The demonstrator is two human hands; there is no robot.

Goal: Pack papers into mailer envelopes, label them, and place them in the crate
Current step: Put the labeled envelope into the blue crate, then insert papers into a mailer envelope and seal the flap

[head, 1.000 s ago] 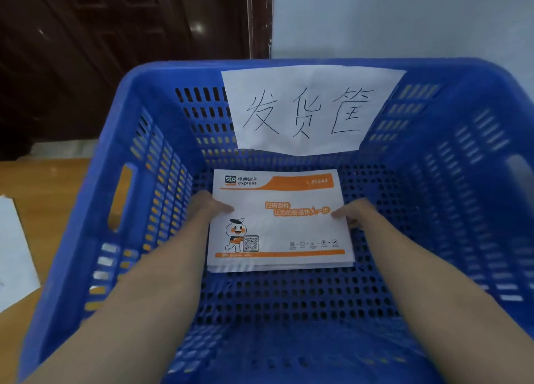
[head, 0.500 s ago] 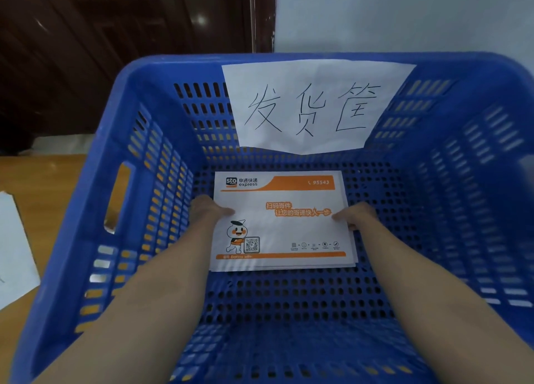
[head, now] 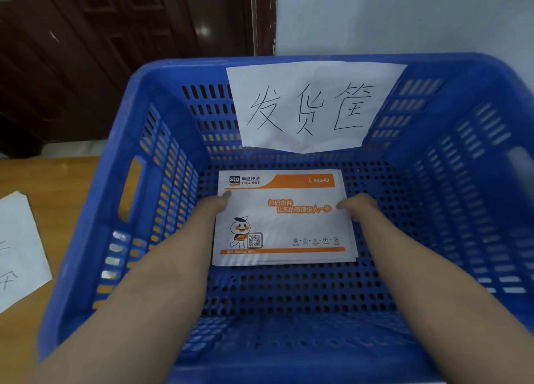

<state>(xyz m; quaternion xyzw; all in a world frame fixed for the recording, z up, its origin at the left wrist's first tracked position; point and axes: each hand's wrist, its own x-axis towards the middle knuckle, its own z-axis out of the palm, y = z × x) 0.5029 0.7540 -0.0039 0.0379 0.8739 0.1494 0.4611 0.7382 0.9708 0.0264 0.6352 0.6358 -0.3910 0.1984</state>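
Mailer envelope point(head: 283, 224) lies in crate point(head: 86, 239), between both hands' fingers point(head: 222, 200).

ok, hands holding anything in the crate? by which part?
The envelope on the crate floor: left hand grips its left edge, right hand its right edge.

The crate point(head: 86, 239) stands on the bench point(head: 43, 175), filling most of the view. A sign point(head: 312, 106) hangs on the inside of its far wall, at the middle. On the crate floor, towards the far wall and a little left of centre, lie the mailers point(head: 283, 224) in a flat stack, the top one face up. Both forearms reach in over the near rim. The left hand point(head: 213, 207) rests on the stack's left edge, the right hand point(head: 358, 207) on its right edge. Left of the crate, a sheet point(head: 17, 250) lies on the bench. Behind the crate stand a door point(head: 115, 51) on the left and a wall point(head: 404, 16) on the right.
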